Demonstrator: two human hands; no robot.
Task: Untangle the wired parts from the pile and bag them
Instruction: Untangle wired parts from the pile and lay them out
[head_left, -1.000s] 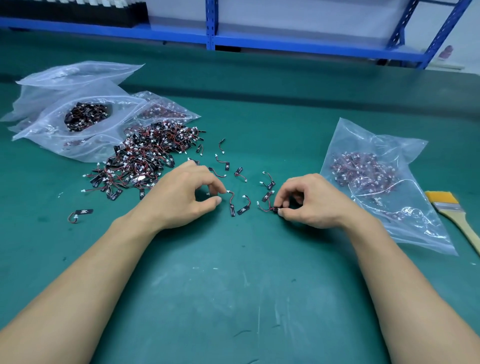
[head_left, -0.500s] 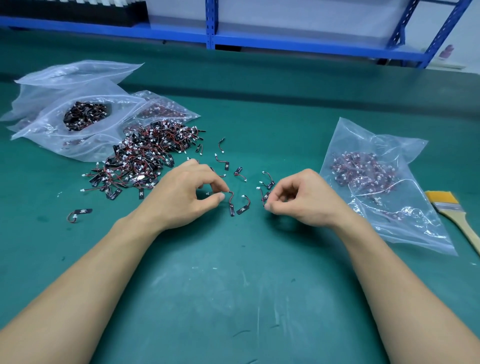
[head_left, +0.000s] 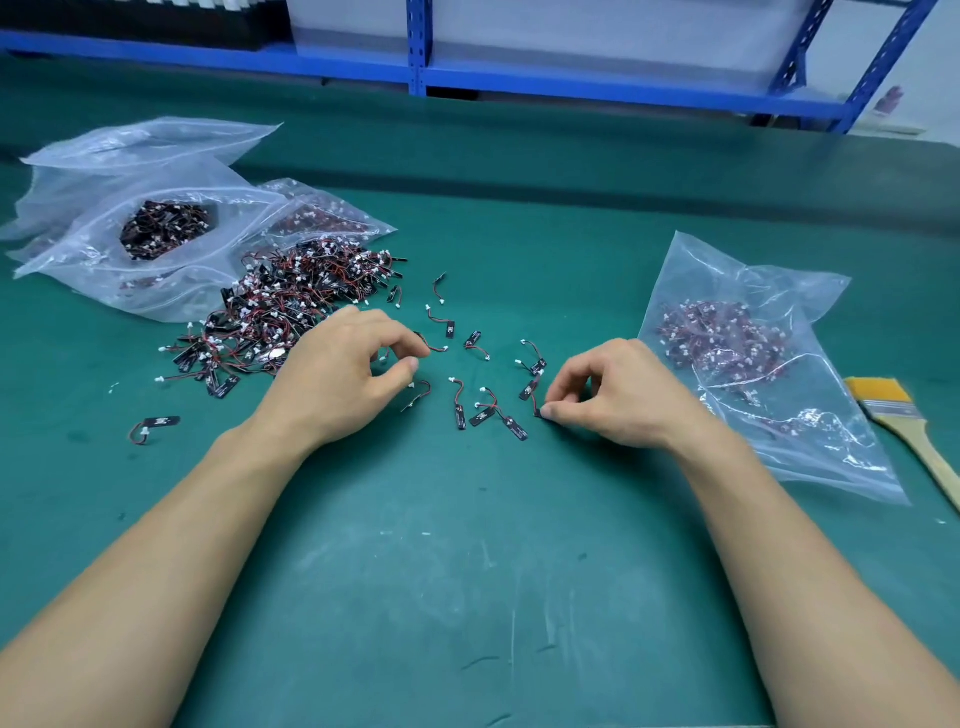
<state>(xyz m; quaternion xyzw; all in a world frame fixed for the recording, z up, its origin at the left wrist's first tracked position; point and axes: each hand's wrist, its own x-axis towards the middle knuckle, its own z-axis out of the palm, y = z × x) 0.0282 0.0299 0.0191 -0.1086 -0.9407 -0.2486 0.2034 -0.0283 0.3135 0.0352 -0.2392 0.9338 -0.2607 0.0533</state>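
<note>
A tangled pile of small black wired parts (head_left: 291, 312) with red wires and white plugs lies on the green mat at the left. Several separated parts (head_left: 488, 410) lie scattered between my hands. My left hand (head_left: 343, 374) sits at the pile's near edge with curled fingers. Its thumb and forefinger are pinched together over a white plug, and one part (head_left: 418, 397) lies just under the thumb. My right hand (head_left: 618, 395) pinches a wired part (head_left: 541, 413) against the mat with thumb and forefinger. A clear bag (head_left: 769, 436) holding parts lies right of that hand.
Several clear bags (head_left: 78, 249), one open and holding black parts, lie behind the pile at the left. One stray part (head_left: 156, 423) lies left of my forearm. A yellow-bristled brush (head_left: 904, 421) lies at the far right. Blue shelving (head_left: 418, 47) runs along the back.
My right hand lifted slightly, then came back down to the mat and now pinches a part there. My left hand drew back a little, uncovering a part under its thumb.
</note>
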